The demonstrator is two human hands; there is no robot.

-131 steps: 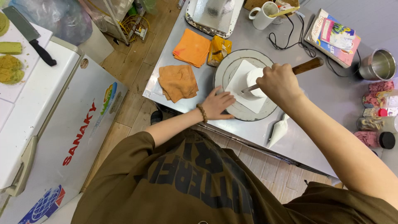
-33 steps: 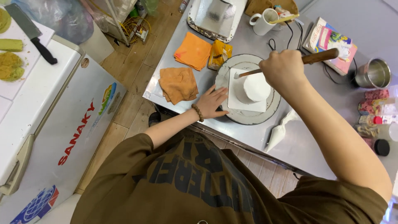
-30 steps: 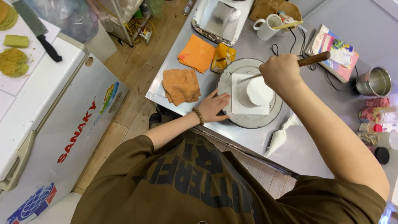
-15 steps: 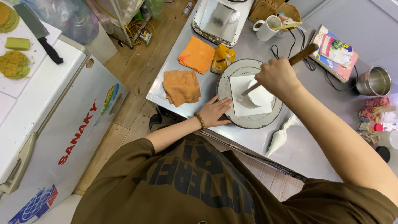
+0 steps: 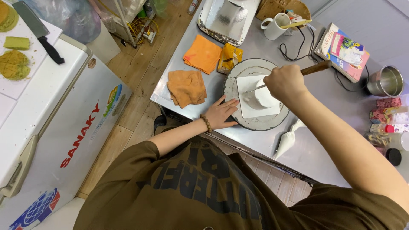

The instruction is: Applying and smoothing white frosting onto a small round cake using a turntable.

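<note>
My right hand point(image 5: 284, 83) grips the spatula point(image 5: 315, 68) against the mostly white-coated cake point(image 5: 259, 97); left hand point(image 5: 220, 113), fingers spread, steadies the turntable point(image 5: 232, 81), smoothing unfinished.

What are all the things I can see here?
small white frosted cake: 1, white, on a white square board on the turntable
round grey turntable: 1, grey, middle of the steel table
wooden-handled spatula: 1, brown handle, blade against the cake
folded orange cloths: 2, orange, left part of the table
white piping bag: 1, white, near table edge
white mug: 1, white, far side
shiny steel cup: 1, silver, right
colourful book: 1, far right
white chest freezer: 1, white, left
black-handled knife: 1, by green cake pieces
left hand: on the turntable rim
right hand: gripping the spatula
</note>
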